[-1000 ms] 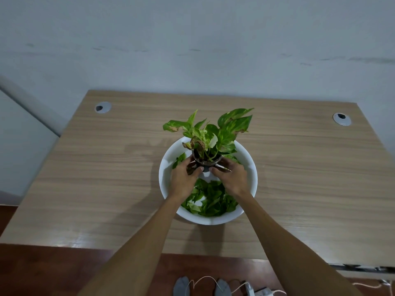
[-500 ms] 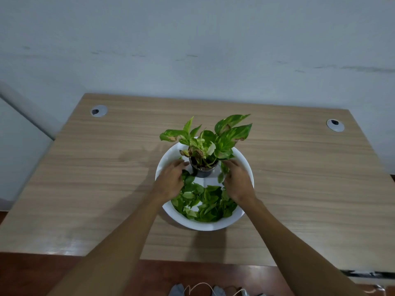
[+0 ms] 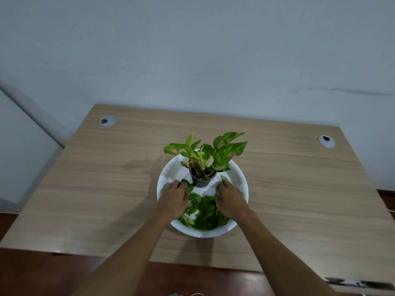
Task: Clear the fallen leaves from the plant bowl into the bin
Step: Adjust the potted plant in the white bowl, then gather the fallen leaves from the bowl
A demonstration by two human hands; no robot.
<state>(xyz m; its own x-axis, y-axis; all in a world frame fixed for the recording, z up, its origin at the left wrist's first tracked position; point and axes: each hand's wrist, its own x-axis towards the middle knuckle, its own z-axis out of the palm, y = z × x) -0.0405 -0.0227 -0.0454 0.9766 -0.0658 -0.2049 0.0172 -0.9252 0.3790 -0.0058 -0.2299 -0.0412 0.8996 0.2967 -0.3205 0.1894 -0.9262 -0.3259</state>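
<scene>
Leaves (image 3: 203, 212), loose and green, lie heaped in the white plant bowl (image 3: 239, 182), filling its half from about 4 to 8 o'clock; the far half shows bare white. The bowl sits near the middle of the wooden surface (image 3: 106, 189). A small dark pot (image 3: 202, 182) stands upright inside the bowl, a little toward 12 o'clock from its centre, and carries a plant (image 3: 206, 153) with green and yellow leaves, some browned at the edges.

Both hands reach into the bowl from 6 o'clock. The left hand (image 3: 174, 199) rests palm down at about 9 o'clock of the pot, its grip half curled, fingertips pressing on a leaf just beside the pot. The right hand (image 3: 230, 199) lies at about 3 o'clock of the pot, fingers curled over the leaves, with one leaf tip showing past its fingertips. Whether either grip has actually closed on a leaf I cannot tell.

Two round cable grommets sit in the surface, one (image 3: 107, 120) at 10 o'clock and one (image 3: 326, 141) at 2 o'clock from the bowl, both well apart from it. A pale wall (image 3: 192, 50) rises behind the surface.
</scene>
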